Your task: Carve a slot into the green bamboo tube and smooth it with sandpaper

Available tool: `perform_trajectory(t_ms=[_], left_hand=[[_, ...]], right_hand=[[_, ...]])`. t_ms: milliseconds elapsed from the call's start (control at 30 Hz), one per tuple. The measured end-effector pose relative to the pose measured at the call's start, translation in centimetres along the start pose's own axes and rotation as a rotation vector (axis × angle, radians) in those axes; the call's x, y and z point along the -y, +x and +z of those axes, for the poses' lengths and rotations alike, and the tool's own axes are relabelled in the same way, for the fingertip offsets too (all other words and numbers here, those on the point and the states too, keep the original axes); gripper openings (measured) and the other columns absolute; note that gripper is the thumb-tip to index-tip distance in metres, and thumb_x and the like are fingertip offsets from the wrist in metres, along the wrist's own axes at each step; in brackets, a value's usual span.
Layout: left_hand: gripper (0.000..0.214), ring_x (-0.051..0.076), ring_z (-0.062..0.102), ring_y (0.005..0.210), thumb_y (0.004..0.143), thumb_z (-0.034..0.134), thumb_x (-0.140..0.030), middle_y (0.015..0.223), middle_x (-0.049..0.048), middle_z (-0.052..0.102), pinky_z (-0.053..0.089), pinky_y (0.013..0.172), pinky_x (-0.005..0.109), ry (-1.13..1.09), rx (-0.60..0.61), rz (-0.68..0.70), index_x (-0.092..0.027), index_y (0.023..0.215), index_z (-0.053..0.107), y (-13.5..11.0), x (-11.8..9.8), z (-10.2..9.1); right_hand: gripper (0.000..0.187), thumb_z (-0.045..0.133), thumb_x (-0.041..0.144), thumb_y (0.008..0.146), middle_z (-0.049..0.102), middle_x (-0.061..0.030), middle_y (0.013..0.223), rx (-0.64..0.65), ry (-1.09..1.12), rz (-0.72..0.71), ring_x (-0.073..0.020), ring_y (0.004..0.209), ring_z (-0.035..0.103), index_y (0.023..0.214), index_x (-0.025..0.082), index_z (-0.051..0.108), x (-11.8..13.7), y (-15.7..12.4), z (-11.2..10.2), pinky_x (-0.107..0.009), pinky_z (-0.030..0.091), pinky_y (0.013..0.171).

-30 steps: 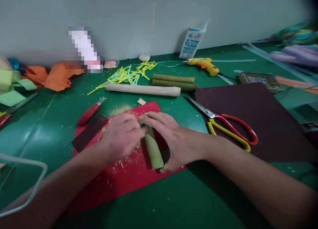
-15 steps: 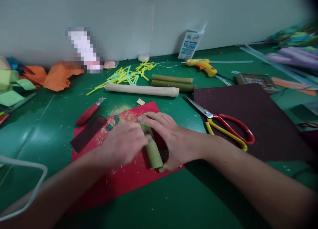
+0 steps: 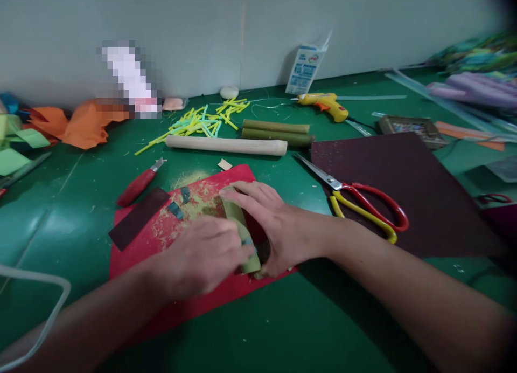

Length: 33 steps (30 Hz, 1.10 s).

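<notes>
A short green bamboo piece (image 3: pixel 236 218) lies on a red sheet (image 3: pixel 133 250) in front of me, pointing away from me. My right hand (image 3: pixel 278 225) wraps over it from the right, thumb at its near end and fingers at its far end. My left hand (image 3: pixel 202 257) is closed in a pinch against the piece's near end, with something small and bluish at its fingertips that I cannot make out. Pale shavings (image 3: pixel 194 201) and small dark bits are scattered on the red sheet beyond my left hand.
A dark strip (image 3: pixel 139 218) and a red-handled knife (image 3: pixel 139 184) lie to the left. Scissors (image 3: pixel 363 203) rest on the edge of a maroon sheet (image 3: pixel 416 184) to the right. Behind are a wooden stick (image 3: pixel 226 145), two bamboo sticks (image 3: pixel 277 133), a glue gun (image 3: pixel 323 103), and yellow-green strips (image 3: pixel 202 124).
My left hand has slid toward me along the bamboo piece, from its far end to its near end, uncovering shavings on the red sheet. My right hand has kept its hold.
</notes>
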<state>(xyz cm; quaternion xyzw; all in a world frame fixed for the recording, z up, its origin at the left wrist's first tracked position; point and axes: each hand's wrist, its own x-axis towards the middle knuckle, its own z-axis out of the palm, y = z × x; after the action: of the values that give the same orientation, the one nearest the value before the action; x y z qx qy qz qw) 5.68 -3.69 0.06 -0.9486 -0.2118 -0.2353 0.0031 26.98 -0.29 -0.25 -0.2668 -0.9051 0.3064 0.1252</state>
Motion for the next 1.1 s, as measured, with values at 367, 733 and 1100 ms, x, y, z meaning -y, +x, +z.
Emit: perform_trajectory(t_ms=[367,733,1100], left_hand=[[0.025,0.017,0.053,0.075,0.093,0.043,-0.021,0.073,0.0028,0.062,0.04,0.07,0.032,0.124,-0.025,-0.086,-0.016,0.08,0.064,-0.2,1.0,-0.2],[0.025,0.017,0.054,0.075,0.092,0.042,-0.018,0.073,0.0034,0.061,0.041,0.069,0.032,0.181,-0.048,-0.071,-0.014,0.083,0.064,0.3,1.0,-0.4],[0.023,0.018,0.054,0.077,0.092,0.042,-0.016,0.074,0.0045,0.062,0.043,0.071,0.033,0.071,-0.04,-0.091,-0.013,0.091,0.065,0.0,0.3,0.0]], right_hand=[[0.125,0.078,0.053,0.044,0.017,-0.0171,0.147,0.031,-0.027,0.045,-0.0377,0.137,0.008,0.145,0.019,0.014,0.0,0.1,-0.1,-0.054,0.016,0.107],[0.125,0.078,0.055,0.044,0.019,-0.0176,0.145,-0.001,-0.022,0.038,-0.0378,0.135,0.012,0.145,0.018,0.015,-0.2,0.1,0.2,-0.053,0.016,0.107],[0.122,0.078,0.055,0.045,0.02,-0.0172,0.144,-0.003,-0.038,0.009,-0.0363,0.136,0.012,0.145,0.019,0.016,-0.2,0.0,0.2,-0.052,0.018,0.106]])
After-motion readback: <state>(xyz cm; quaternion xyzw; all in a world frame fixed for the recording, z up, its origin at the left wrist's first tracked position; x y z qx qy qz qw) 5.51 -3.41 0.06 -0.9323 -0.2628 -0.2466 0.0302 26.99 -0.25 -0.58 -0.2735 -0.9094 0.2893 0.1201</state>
